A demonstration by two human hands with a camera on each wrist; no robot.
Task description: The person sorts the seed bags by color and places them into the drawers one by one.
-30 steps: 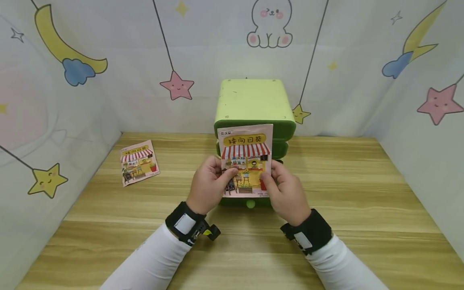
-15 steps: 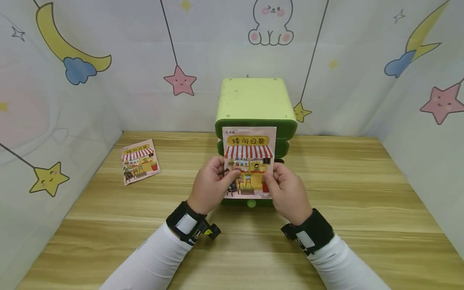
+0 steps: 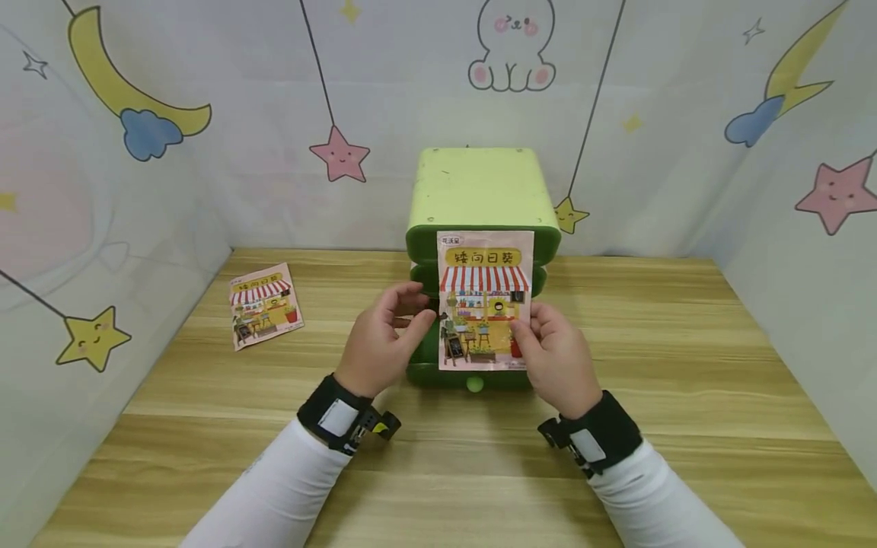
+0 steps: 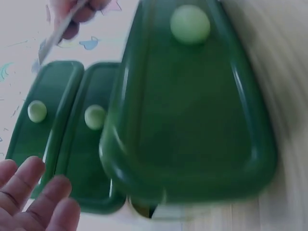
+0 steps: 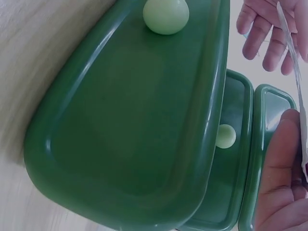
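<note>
My right hand (image 3: 563,359) pinches a pink seed packet (image 3: 485,304) by its lower right edge, thumb on the printed front. The packet, with a striped awning and a yellow name sign, is held upright before a small green drawer cabinet (image 3: 483,186). Just left of the packet is my left hand (image 3: 382,342), fingers loosely bent and apart from it. The cabinet's bottom drawer (image 4: 192,110) is pulled out below both hands; the packet hides part of it in the head view. Edge-on, the packet shows as a thin strip in the right wrist view.
A second, matching seed packet (image 3: 266,307) lies flat on the wooden table (image 3: 171,426) at the left. The two upper drawers look closed, each with a pale round knob (image 5: 225,136). A printed cloth backdrop (image 3: 397,76) encloses the table behind and at the sides.
My left hand has let go of the packet and moved a little left. My right hand keeps its pinch and has shifted the packet slightly to the right.
</note>
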